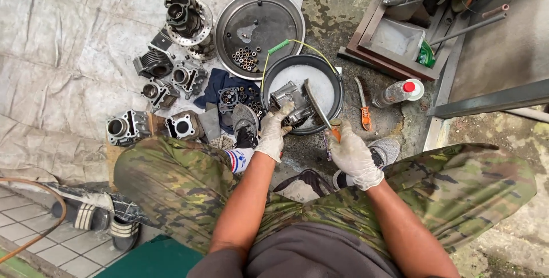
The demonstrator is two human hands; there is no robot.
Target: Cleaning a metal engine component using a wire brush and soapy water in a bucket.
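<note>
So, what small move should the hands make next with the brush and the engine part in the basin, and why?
Probably draw the brush along the engine part in a short stroke. The left hand grips the part at the edge of the black basin, and the right hand holds the brush handle, its head lying across the part. Pale liquid lies beneath.

The gloved left hand (273,132) steadies a grey engine part (290,102) in a black basin (334,81). The gloved right hand (353,157) grips a brush (317,106) (orange handle) laid across that part. More cylinders (155,92) lie on the tarp (63,44) beside a round tray (257,32).
</note>
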